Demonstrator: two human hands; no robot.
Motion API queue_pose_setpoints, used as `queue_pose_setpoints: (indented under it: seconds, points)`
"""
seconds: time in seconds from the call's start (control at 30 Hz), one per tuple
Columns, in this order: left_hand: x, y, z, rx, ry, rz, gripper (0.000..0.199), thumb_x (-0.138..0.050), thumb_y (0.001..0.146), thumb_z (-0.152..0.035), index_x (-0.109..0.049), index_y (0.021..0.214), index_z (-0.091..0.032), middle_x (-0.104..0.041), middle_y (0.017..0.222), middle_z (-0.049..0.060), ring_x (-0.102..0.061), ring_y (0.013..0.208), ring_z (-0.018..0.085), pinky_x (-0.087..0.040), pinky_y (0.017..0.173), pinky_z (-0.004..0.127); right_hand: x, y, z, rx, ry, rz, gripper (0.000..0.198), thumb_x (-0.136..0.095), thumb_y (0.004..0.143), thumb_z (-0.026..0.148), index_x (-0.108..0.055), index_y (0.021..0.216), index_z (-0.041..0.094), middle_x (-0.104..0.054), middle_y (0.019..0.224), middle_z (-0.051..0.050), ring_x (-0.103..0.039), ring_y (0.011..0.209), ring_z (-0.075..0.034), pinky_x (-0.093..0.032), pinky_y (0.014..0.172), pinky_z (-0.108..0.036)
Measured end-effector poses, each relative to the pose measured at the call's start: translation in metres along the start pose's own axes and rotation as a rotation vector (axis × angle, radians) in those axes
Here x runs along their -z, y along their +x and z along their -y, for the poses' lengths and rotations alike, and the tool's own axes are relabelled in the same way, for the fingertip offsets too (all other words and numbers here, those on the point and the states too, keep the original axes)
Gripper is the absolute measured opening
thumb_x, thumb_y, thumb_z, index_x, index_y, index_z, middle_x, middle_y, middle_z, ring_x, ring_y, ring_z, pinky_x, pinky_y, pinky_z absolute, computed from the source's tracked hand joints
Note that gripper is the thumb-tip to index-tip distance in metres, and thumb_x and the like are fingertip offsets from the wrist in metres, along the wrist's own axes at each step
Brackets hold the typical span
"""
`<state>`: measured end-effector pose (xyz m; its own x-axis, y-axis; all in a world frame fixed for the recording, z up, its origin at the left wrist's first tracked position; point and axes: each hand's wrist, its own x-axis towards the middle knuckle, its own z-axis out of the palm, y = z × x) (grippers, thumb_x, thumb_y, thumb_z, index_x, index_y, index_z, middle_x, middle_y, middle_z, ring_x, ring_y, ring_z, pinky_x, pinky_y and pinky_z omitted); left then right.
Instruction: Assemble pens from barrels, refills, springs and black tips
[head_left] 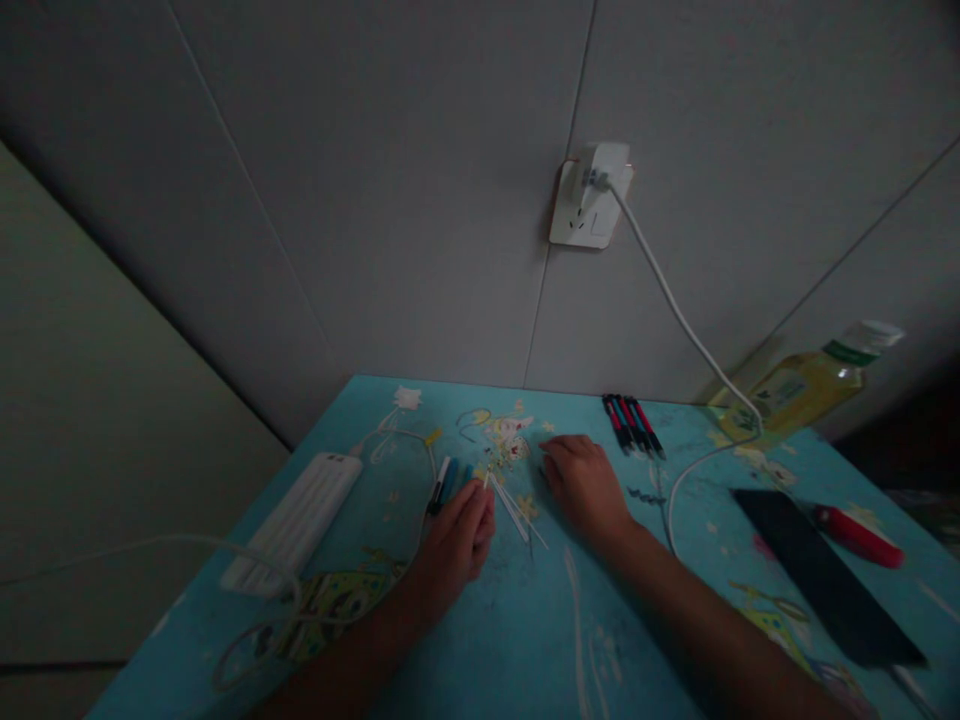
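My left hand (466, 530) is closed in a pinch round a thin white pen refill (487, 480), its tip pointing up. More white refills (511, 510) lie fanned on the table just right of that hand. Pen barrels and caps (452, 482), blue, black and white, lie behind it. My right hand (583, 482) rests on the table with its fingers partly curled and slightly apart, holding nothing that I can see. Between the hands is a scatter of tiny parts (496, 462), too small to name, against the printed pattern.
A row of several red, blue and black pens (632, 425) lies at the back. Dark springs (646, 497) lie nearby. A white power strip (296, 525), a yellow bottle (806, 385), a black flat bar (825, 575), a red-handled tool (859, 535) and a white cable (675, 310) surround the work.
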<state>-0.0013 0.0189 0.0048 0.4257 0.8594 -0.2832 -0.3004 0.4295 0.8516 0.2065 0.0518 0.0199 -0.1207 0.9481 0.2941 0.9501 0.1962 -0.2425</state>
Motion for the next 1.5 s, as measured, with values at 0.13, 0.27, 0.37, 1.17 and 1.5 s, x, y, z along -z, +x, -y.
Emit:
queue_pose_setpoints:
  seconds: [0.13,0.27,0.37,1.17,1.5]
  points:
    - [0.004,0.004,0.0,-0.01,0.007,-0.009,0.042,-0.053,0.085,-0.064,-0.046,0.092,-0.023,-0.039,0.058,-0.011,-0.022,0.033,0.004,-0.018,0.03,0.013,-0.02,0.05,0.004,-0.021,0.061,0.02,0.027,-0.059,0.091,0.022,-0.071,0.114,0.018,-0.072,0.11,-0.011,-0.061,0.104,-0.023,-0.041,0.092,-0.031]
    - [0.003,-0.001,-0.005,0.078,0.015,0.055,0.034,-0.055,0.087,-0.054,-0.047,0.102,-0.025,-0.036,0.061,-0.011,-0.02,0.036,0.003,-0.012,0.033,0.012,-0.038,0.073,0.01,-0.08,0.16,0.011,0.023,-0.059,0.089,0.026,-0.074,0.104,0.017,-0.074,0.101,-0.011,-0.065,0.096,-0.021,-0.043,0.086,-0.03]
    - [0.002,-0.005,-0.006,0.082,0.031,0.07,0.029,-0.054,0.089,-0.047,-0.047,0.107,-0.026,-0.037,0.066,-0.01,-0.024,0.039,0.003,-0.014,0.035,0.012,-0.036,0.072,0.01,-0.121,0.259,0.002,0.022,-0.057,0.089,0.029,-0.075,0.09,0.016,-0.074,0.091,-0.011,-0.066,0.087,-0.021,-0.045,0.081,-0.03]
    - [0.0,-0.009,0.001,-0.428,0.904,0.034,0.034,-0.049,0.097,-0.037,-0.058,0.127,-0.022,-0.066,0.083,0.003,-0.06,0.077,0.02,-0.046,0.076,0.033,0.039,-0.057,0.009,-0.36,0.988,-0.104,0.032,-0.057,0.092,0.047,-0.066,0.082,0.017,-0.055,0.069,0.002,-0.047,0.062,-0.013,-0.039,0.059,-0.024]
    - [0.002,-0.014,-0.018,-0.729,0.945,0.109,0.023,-0.041,0.1,-0.022,-0.063,0.107,-0.02,-0.061,0.101,0.007,-0.058,0.095,0.02,-0.045,0.086,0.033,0.035,-0.069,-0.016,-0.173,0.323,0.207,0.019,-0.055,0.088,0.03,-0.068,0.079,0.02,-0.062,0.063,0.001,-0.057,0.057,-0.016,-0.038,0.055,-0.026]
